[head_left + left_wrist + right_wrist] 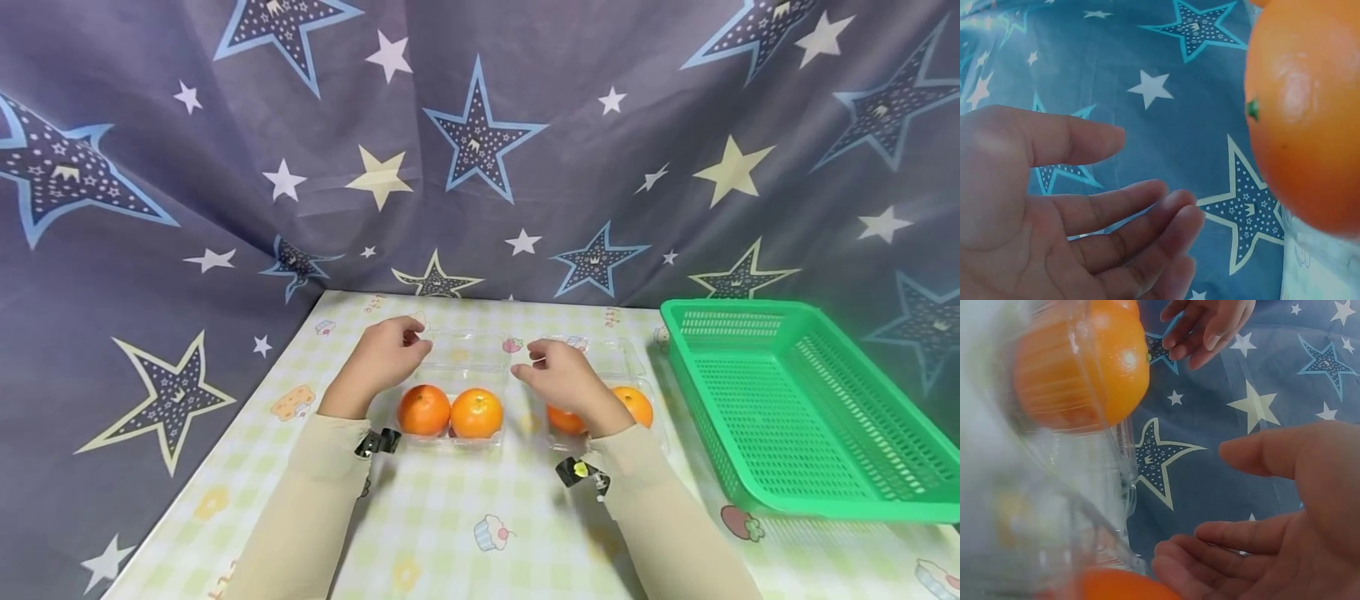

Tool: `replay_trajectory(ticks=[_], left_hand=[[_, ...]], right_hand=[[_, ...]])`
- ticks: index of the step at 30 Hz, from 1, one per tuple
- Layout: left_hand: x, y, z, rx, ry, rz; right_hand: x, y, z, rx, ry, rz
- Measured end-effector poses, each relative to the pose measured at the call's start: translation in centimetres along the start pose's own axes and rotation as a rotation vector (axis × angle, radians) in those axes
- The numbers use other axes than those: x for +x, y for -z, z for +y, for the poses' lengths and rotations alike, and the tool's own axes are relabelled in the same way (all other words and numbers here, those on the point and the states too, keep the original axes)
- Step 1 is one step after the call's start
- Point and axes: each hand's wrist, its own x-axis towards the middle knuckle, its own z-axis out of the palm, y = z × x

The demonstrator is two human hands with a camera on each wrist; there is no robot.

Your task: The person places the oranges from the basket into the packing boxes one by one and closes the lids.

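1. A dark star-print curtain filled the background, its upper and side edges cut off.
2. Below it stood a table under a checked tablecloth, its near edge out of frame.
3. A green plastic basket sat at the right, its far-right corner cropped.
4. Two beige sleeves entered from the bottom, covering parts of the cloth.
5. Two clear plastic containers lay side by side; their transparent walls and lids were hard to trace, and blurred in the right wrist view.
6. The left hand hovered by the left container, the right hand over the right one; both were empty, thumbs apart from loosely bent fingers.
7. Each container held two oranges; the right hand and wrist partly hid the right pair, and the left wrist view cropped its large orange.
8. Black wrist straps showed at both cuffs, their small fittings unclear.
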Motion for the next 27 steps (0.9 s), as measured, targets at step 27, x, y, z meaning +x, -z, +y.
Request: replay_trajectory(ticks=[27], left_hand=[[0.7, 0.3, -2.3, 0.069, 0.147, -0.211]], right_hand=[[0.3, -1.7, -0.5, 0.141, -0.046, -0.047]])
